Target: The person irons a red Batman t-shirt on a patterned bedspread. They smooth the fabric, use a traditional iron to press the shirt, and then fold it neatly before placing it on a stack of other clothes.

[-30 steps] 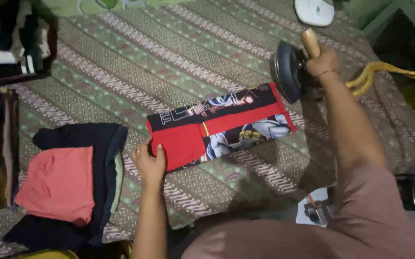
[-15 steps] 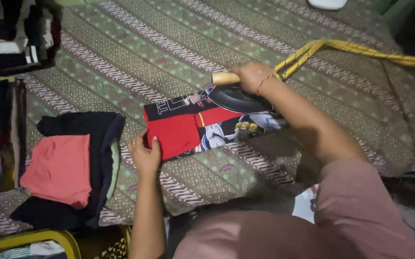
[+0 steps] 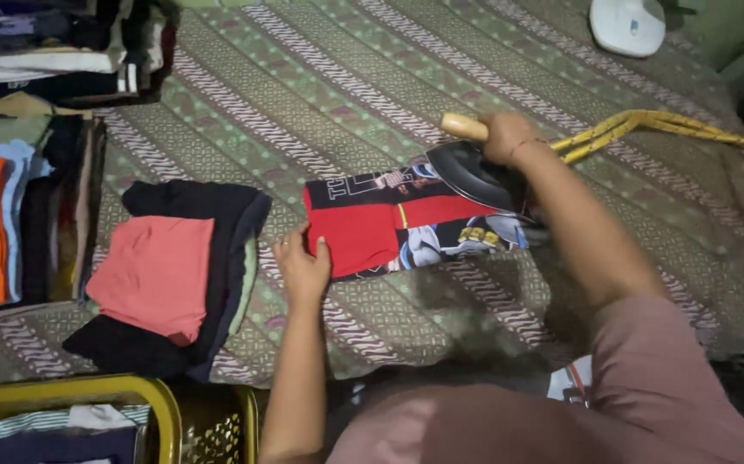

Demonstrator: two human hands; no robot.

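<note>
We see iron (image 3: pixel 473 174): dark glossy metal, pale smooth wooden handle | garment (image 3: pixel 406 222): matt printed cloth | bedspread (image 3: pixel 320 94): woven patterned cloth | cord (image 3: pixel 647 131): yellow braided fabric

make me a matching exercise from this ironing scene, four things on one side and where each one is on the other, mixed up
Things:
1. iron
2. left hand
3. pink folded cloth
4. yellow cord

Places:
A. on top of the dark clothes pile
B. pressing the red end of the printed garment
C. trailing off to the right edge
D. in the right hand, on the printed garment

Pairs: 1-D, 2-B, 3-A, 4-C
</note>
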